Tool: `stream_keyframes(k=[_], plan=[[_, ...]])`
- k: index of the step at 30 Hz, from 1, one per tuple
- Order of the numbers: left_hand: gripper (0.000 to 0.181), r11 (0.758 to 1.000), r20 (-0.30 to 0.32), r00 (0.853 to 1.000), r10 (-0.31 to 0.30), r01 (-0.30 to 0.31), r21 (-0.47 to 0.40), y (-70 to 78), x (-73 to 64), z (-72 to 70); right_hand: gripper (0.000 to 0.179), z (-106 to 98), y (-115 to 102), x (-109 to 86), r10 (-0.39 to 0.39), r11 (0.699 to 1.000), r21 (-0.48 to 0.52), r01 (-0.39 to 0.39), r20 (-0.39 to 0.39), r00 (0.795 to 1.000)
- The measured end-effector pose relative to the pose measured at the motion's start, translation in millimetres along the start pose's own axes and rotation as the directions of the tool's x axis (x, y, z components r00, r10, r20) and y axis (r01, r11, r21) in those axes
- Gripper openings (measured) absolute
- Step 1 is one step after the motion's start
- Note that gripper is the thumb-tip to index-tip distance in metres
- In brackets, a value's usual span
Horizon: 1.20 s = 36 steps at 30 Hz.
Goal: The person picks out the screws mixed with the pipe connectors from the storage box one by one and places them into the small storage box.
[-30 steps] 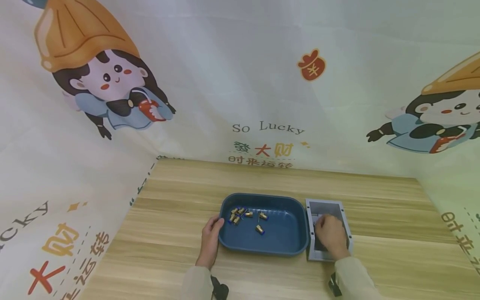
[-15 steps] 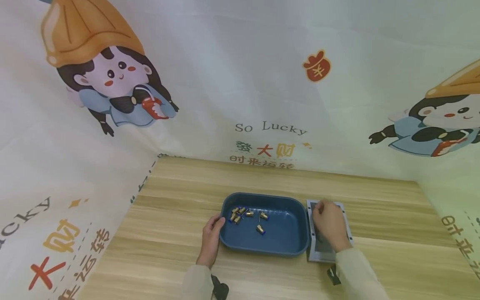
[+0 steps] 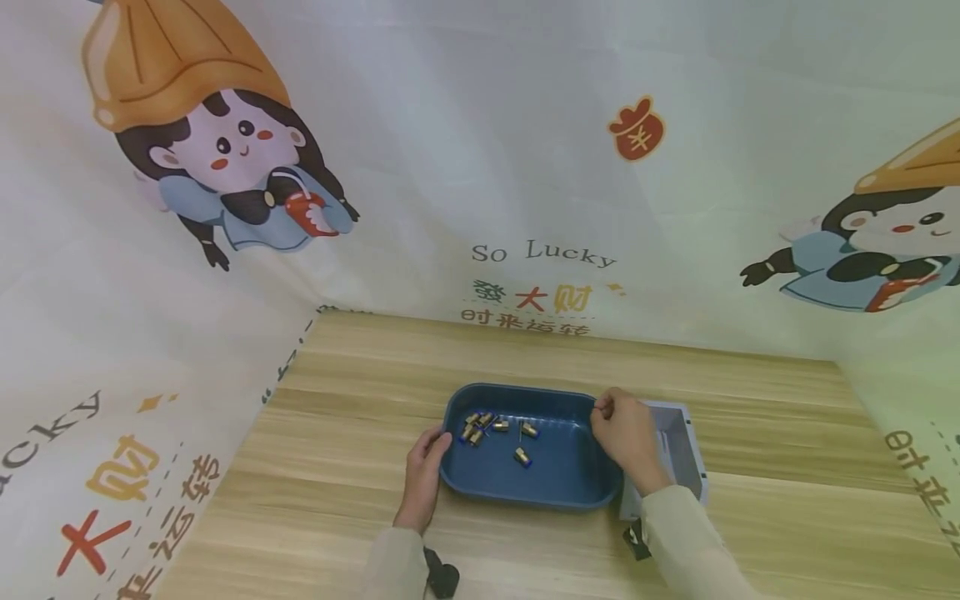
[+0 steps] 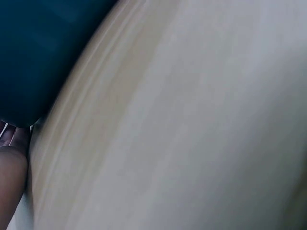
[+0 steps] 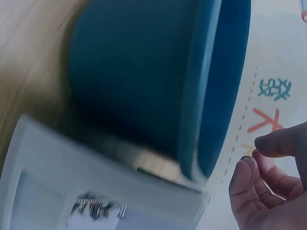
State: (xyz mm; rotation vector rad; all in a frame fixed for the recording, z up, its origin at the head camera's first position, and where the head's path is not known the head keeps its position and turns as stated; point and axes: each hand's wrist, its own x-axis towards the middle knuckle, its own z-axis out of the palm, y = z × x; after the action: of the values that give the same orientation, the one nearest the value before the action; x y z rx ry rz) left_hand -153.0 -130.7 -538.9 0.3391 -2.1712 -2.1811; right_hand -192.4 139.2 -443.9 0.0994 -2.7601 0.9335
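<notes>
In the head view my left hand [image 3: 424, 475] holds the left end of a dark blue plastic tray [image 3: 525, 502], thumb at the rim. Its fingers show against the tray's underside in the left wrist view. Several brass fittings [image 3: 522, 457] with blue ends lie in the tray, mostly in a cluster at its left. Thin metal pins or screws [image 3: 520, 433] lie among them. My right hand [image 3: 628, 433] is over the tray's right rim, thumb and fingertips pinched together. A small thin dark piece shows at those fingertips; its kind I cannot tell.
A grey open box [image 3: 682, 446] stands against the tray's right side, partly covered by my right hand and sleeve. Small metal pieces [image 5: 96, 208] lie inside it. A printed cloth [image 3: 420, 208] hangs behind and beside the wood-grain table [image 3: 315, 433].
My right hand has risen out of the grey box and moved left to the tray's right rim. The left hand keeps its hold, and the fittings lie as before.
</notes>
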Motion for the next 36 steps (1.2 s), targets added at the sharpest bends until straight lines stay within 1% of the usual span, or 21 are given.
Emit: stream_keyframes(k=[3,9,18,25,33,36], plan=[[0.045,1.000,0.001,1.000,-0.002,0.002,-0.001,-0.6,0.6,-0.2,0.004,8,-6,0.6,-0.003,1.000,0.010,0.003,0.010,1.000],[0.045,1.000,0.004,1.000,-0.004,0.004,-0.003,-0.8,1.7,-0.4,0.003,25,-17,1.1,0.006,0.999,0.042,-0.008,0.057,0.998],[0.047,1.000,0.011,1.000,-0.015,0.015,-0.004,-1.5,0.2,-2.6,0.006,49,-31,-1.8,0.045,0.995,0.078,-0.056,0.145,0.988],[0.048,1.000,0.011,1.000,-0.025,0.025,-0.013,0.4,-2.2,-2.1,0.007,62,-38,-4.0,0.022,0.997,0.071,-0.034,0.155,0.988],[0.047,1.000,-0.007,1.000,-0.014,0.014,0.009,1.1,-0.9,-1.3,0.009,79,-40,-5.4,-0.013,0.999,0.049,0.005,0.164,0.986],[0.046,1.000,-0.011,1.000,-0.014,0.014,0.006,1.2,-0.1,-0.7,0.009,84,-40,-6.1,-0.006,0.999,0.035,0.000,0.175,0.984]])
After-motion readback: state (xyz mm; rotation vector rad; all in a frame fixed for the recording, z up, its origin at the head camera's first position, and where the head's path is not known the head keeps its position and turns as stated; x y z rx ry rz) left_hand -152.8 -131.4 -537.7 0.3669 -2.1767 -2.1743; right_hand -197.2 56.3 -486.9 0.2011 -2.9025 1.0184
